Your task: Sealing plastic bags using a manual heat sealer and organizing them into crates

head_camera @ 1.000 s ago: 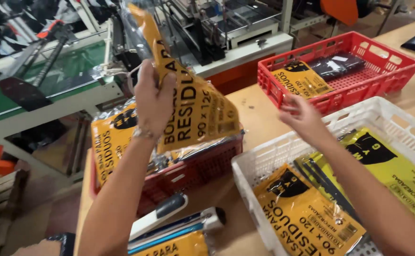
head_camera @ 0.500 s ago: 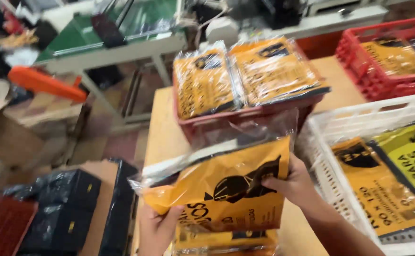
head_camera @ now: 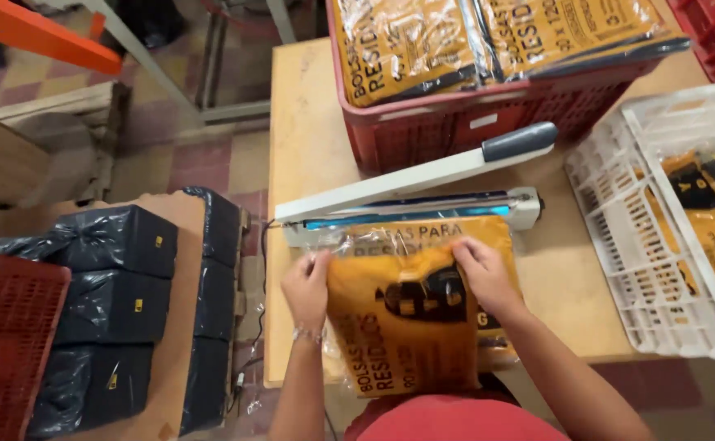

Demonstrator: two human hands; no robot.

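Observation:
An orange plastic packet (head_camera: 406, 327) with black print lies flat on the wooden table (head_camera: 308, 122), its clear top edge under the raised arm of a white heat sealer (head_camera: 423, 175). My left hand (head_camera: 307, 286) pinches the packet's upper left corner. On its upper right part my right hand (head_camera: 484, 273) presses down. The sealer's base (head_camera: 406, 220) shows a blue strip just beyond the packet's mouth.
A red crate (head_camera: 455, 122) full of orange packets stands behind the sealer. A white crate (head_camera: 659, 245) with more packets sits at the right. Black wrapped bundles (head_camera: 112, 286) lie on a low surface at the left, beside another red crate (head_camera: 6, 343).
I have brought the orange packet down from the air to the table and laid its open end in the sealer. My view has tipped downward.

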